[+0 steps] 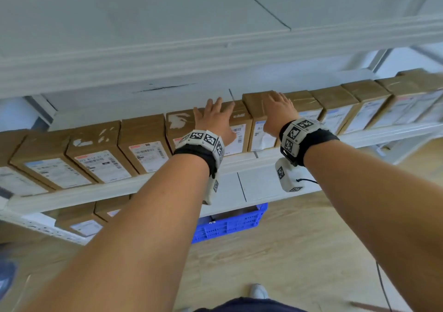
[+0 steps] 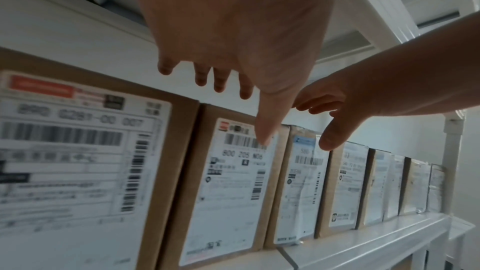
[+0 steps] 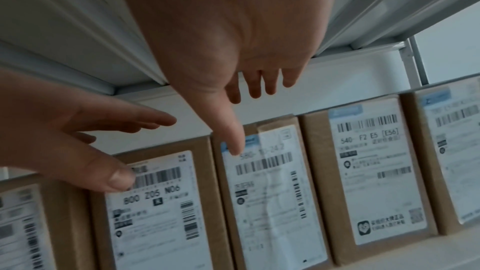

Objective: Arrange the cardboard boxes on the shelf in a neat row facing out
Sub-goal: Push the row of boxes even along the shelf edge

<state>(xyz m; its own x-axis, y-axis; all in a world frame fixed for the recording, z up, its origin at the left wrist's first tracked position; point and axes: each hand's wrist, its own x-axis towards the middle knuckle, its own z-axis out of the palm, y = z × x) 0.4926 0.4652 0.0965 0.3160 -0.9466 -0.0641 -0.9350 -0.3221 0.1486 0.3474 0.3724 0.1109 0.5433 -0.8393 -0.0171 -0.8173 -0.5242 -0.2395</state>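
Observation:
A long row of brown cardboard boxes (image 1: 143, 141) stands on the white shelf (image 1: 143, 182), white shipping labels facing out. My left hand (image 1: 215, 115) reaches over the top of the box labelled 800 205 N06 (image 3: 155, 202), fingers straight and spread, thumb hanging in front of its label (image 2: 233, 182). My right hand (image 1: 278, 110) lies the same way over the neighbouring box to the right (image 3: 270, 192), thumb down by its blue-topped label. That box (image 1: 261, 132) stands slightly taller than the left one (image 1: 237, 129). Neither hand grips anything. Whether the palms touch the box tops is unclear.
The upper shelf board (image 1: 191, 55) hangs close above the box tops. More boxes continue right (image 1: 342, 110) to a white upright post (image 2: 451, 161). A lower shelf holds further boxes (image 1: 79, 220), and a blue plastic crate (image 1: 230, 223) sits on the wooden floor.

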